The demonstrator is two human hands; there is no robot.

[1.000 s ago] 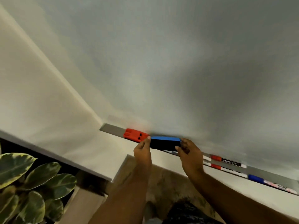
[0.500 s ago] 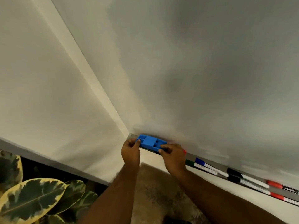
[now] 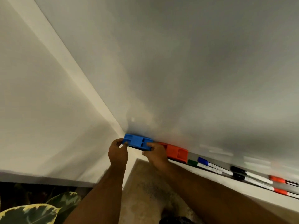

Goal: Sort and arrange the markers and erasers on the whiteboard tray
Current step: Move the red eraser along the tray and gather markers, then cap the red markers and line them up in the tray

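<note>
Blue eraser (image 3: 137,141) lies with its long axis along the whiteboard tray (image 3: 193,156), at the tray's far left end, ribbed top facing up. The left hand (image 3: 117,154) pinches its left end, thumb and fingertips curled against the short edge; the right hand (image 3: 155,152) pinches its right end, one finger laid on top and the thumb under the front edge. The eraser thus sits between the two grips. Just right of the blue eraser, touching it, an orange eraser (image 3: 177,153) lies in line on the tray. Farther right of the blue eraser come a green-capped marker (image 3: 192,162), a blue-capped marker (image 3: 210,164), two black-capped markers (image 3: 249,174) and two orange-capped markers (image 3: 278,179), all lengthwise. The whiteboard (image 3: 178,70) rises behind; a variegated leaf (image 3: 29,215) sits well below-left.
</note>
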